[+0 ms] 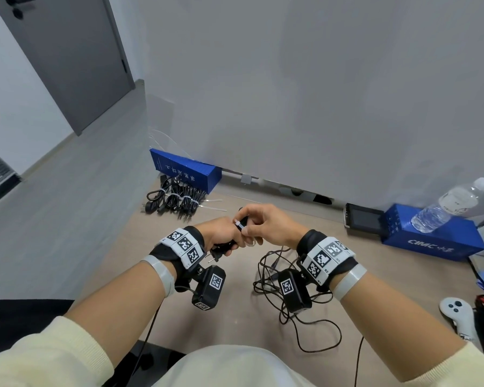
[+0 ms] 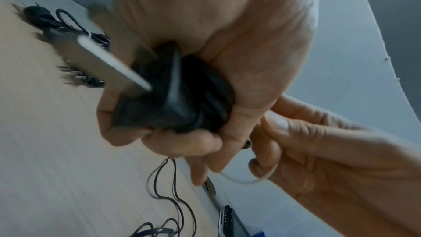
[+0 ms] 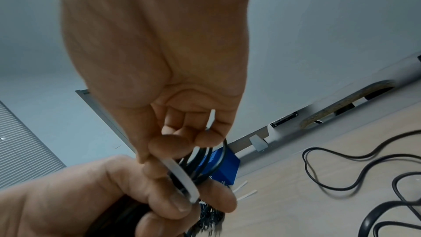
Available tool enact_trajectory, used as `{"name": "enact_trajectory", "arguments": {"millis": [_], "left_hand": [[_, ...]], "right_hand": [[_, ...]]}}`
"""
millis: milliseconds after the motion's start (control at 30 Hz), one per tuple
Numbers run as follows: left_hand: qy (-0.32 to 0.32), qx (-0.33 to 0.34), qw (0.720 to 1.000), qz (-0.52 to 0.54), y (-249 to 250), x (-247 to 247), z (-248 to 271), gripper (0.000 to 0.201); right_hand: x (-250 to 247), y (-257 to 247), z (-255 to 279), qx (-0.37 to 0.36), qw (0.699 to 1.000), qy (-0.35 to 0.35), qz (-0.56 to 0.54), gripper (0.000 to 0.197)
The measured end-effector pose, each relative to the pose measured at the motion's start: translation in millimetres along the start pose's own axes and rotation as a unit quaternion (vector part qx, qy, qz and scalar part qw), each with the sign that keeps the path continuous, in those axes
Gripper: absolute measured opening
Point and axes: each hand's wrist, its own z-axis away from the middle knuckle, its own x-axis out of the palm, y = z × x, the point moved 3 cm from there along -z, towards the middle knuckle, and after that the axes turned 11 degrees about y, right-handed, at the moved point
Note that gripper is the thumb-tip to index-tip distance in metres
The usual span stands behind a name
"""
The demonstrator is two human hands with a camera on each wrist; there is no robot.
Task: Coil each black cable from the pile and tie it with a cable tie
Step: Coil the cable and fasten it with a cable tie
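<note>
held cable (image 1: 226,245): black, coiled, white cable tie (image 1: 239,225) around it
loose cables (image 1: 288,296): tangled on counter (image 1: 235,317)
tied bundles (image 1: 176,201): far left

Two hands meet above a wooden desk. The left hand (image 1: 221,236) grips a coiled black cable (image 1: 229,243); the right hand (image 1: 266,227) pinches a white cable tie (image 1: 239,225) wrapped around it.

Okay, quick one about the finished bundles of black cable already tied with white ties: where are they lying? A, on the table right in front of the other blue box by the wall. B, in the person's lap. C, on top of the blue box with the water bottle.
A: the tied bundles lie on the table just in front of the blue box by the wall.
</note>
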Motion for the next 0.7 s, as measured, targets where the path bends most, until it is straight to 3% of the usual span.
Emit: {"name": "enact_trajectory", "arguments": {"millis": [233, 500, 700], "left_hand": [[0.001, 0.032, 0.999, 0.019, 2.8, 4.8, -3.4, 0.022], [0.048, 0.049, 0.997, -0.025, 2.2, -4.5, -8.1, 0.018], [0.051, 0.037, 0.998, -0.008, 8.7, -10.4, -10.1, 0.017]], "right_hand": [[0.0, -2.5, -4.9, 0.019, 0.999, 0.036, -0.027, 0.008], [-3.5, -2.9, -8.7, -0.050, 0.991, 0.113, 0.042, 0.017], [-9.8, -15.7, -0.2, -0.065, 0.989, 0.091, -0.093, 0.019]]}}
